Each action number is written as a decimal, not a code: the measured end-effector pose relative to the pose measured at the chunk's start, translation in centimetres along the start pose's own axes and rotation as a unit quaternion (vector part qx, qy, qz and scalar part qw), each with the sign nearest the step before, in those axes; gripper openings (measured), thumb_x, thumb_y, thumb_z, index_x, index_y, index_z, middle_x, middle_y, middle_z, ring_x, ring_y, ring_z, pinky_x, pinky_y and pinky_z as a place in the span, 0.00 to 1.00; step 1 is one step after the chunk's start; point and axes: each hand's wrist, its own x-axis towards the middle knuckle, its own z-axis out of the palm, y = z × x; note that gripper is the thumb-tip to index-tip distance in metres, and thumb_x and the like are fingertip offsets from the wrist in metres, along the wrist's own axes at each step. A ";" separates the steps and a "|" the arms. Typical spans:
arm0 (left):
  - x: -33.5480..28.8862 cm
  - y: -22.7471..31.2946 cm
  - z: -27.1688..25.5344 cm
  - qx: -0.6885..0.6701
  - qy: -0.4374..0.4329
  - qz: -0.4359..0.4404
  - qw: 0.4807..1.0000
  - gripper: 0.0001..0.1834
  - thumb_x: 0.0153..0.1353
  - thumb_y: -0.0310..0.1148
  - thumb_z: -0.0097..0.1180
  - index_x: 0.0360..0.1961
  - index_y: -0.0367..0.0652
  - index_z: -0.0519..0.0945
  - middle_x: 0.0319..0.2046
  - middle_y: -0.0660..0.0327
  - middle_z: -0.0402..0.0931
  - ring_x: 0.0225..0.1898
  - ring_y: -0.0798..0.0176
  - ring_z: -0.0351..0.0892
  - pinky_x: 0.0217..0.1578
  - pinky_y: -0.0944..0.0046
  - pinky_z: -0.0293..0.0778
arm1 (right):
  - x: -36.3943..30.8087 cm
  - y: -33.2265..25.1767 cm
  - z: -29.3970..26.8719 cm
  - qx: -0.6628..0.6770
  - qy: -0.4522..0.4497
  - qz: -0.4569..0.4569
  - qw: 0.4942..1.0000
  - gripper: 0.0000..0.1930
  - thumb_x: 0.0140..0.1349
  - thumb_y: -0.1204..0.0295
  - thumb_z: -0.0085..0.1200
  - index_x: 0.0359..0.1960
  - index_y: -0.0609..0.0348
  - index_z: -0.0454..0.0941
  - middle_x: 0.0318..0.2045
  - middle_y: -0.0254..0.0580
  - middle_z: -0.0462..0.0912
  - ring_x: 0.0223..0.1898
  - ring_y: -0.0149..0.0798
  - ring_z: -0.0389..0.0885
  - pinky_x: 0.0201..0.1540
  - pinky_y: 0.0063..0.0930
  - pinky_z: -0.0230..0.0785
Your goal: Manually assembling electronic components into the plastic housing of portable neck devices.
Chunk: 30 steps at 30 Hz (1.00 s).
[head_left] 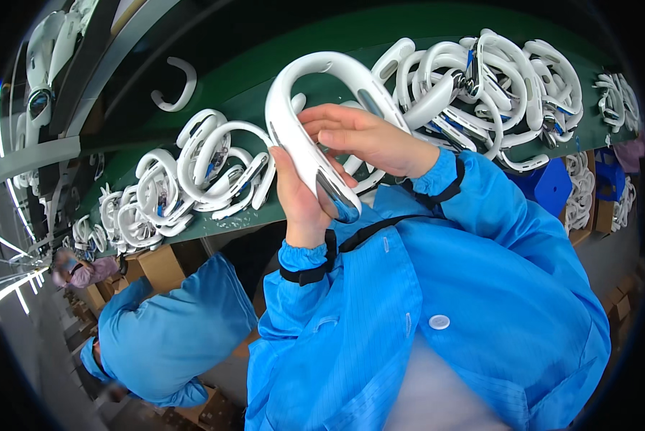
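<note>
A white U-shaped neck fan (288, 92) with shiny dark oval panels near its ends is raised in front of me, above the near edge of the green bench. My left hand (302, 205) grips one arm of it low down, thumb on the outer side. My right hand (372, 140) reaches across inside the loop. Its fingers are stretched toward the inner side of that same arm and seem to touch it; the fan's other arm passes by this hand.
Tangled heaps of similar white neck fans lie on the bench (247, 224), a left heap (218, 172) and a right heap (495, 86). One loose curved white piece (186, 86) lies farther back. Blue bins (550, 185) stand below at right. A co-worker in blue (168, 327) bends near cardboard boxes (160, 269).
</note>
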 end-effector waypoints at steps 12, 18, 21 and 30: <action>-1.5 0.4 1.1 0.095 0.006 -0.021 0.995 0.36 0.60 0.67 0.22 0.44 0.44 0.64 0.27 0.51 0.74 0.17 0.59 0.76 0.14 0.67 0.73 | -1.8 -2.3 1.7 -0.118 -0.060 0.079 0.988 0.28 0.64 0.71 0.44 0.64 0.62 0.52 0.35 0.40 0.75 0.21 0.22 0.69 0.21 0.15 0.64; -0.2 0.7 0.1 0.054 0.002 -0.075 0.996 0.44 0.59 0.68 0.23 0.44 0.31 0.69 0.18 0.51 0.73 0.17 0.59 0.76 0.15 0.66 0.74 | -0.9 -1.2 0.6 -0.094 -0.065 0.090 0.989 0.28 0.66 0.65 0.43 0.65 0.58 0.51 0.29 0.33 0.74 0.20 0.21 0.68 0.23 0.16 0.63; 0.6 -0.1 -1.0 -0.063 -0.008 -0.030 0.998 0.42 0.60 0.67 0.25 0.47 0.36 0.69 0.30 0.50 0.75 0.24 0.56 0.77 0.24 0.61 0.76 | -0.5 -0.9 0.9 -0.095 -0.054 0.096 0.989 0.30 0.63 0.64 0.48 0.64 0.61 0.52 0.35 0.37 0.75 0.30 0.25 0.73 0.30 0.17 0.67; 4.7 2.4 -6.7 0.232 0.237 0.150 0.931 0.22 0.67 0.51 0.33 0.49 0.46 0.65 0.31 0.68 0.64 0.32 0.73 0.61 0.35 0.71 0.60 | 5.3 4.2 0.2 -0.224 0.017 0.006 0.974 0.27 0.53 0.77 0.55 0.55 0.66 0.59 0.43 0.47 0.74 0.43 0.38 0.75 0.45 0.32 0.68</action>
